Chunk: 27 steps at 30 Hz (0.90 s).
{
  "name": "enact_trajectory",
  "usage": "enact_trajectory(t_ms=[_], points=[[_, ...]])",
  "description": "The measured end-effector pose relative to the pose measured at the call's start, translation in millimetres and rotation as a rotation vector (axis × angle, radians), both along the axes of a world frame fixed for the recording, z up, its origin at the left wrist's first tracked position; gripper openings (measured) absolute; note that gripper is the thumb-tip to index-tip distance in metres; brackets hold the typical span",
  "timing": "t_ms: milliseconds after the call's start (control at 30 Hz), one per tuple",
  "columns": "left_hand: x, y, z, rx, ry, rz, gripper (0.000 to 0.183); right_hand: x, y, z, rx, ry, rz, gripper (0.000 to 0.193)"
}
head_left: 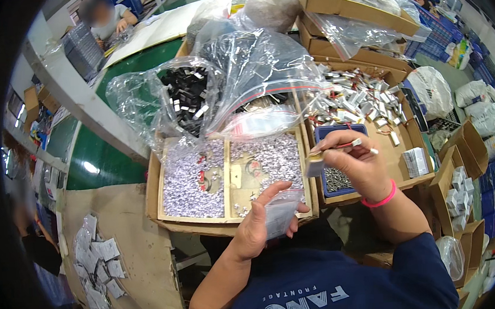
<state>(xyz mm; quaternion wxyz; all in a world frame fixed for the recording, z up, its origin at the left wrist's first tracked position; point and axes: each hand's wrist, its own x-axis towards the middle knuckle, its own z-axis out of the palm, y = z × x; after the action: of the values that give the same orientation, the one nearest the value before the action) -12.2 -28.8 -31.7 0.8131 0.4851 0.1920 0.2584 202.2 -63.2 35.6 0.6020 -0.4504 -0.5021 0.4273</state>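
In my left hand [251,233] is a small transparent zip bag [281,217], gripped between thumb and fingers; something flat and grey seems to be inside. My right hand [361,167] pinches a small silver battery pack [315,168] with red wires and a white connector, a little above and to the right of the bag. Beneath that hand is a blue tray [330,193] of small metal screws. Ahead of my left hand lies a two-part wooden tray [226,181], both compartments holding many tiny whitish parts.
A cardboard box [415,167] at right holds many silver batteries [363,99]. Plastic bags [259,63], one with black parts [187,98], cover the tray's far side. Filled packets [98,260] lie on cardboard at left. A metal post [79,91] rises at left; another person [109,21] sits beyond.
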Motion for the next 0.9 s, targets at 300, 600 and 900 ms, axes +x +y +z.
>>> enact_trajectory(t_ms=[300,600,900], points=[[-18.4,2.2,-2.7,0.026,-0.066,-0.008,0.076,-35.1,15.7,3.6,-0.135,-0.123,0.359,0.016],[-12.8,-6.0,1.4,0.037,0.008,0.110,0.084,-28.5,26.5,16.4,0.073,-0.590,0.446,0.021],[-12.6,-3.2,1.7,-0.048,-0.155,0.028,0.078,-47.3,32.1,21.7,-0.115,-0.444,0.378,0.034]])
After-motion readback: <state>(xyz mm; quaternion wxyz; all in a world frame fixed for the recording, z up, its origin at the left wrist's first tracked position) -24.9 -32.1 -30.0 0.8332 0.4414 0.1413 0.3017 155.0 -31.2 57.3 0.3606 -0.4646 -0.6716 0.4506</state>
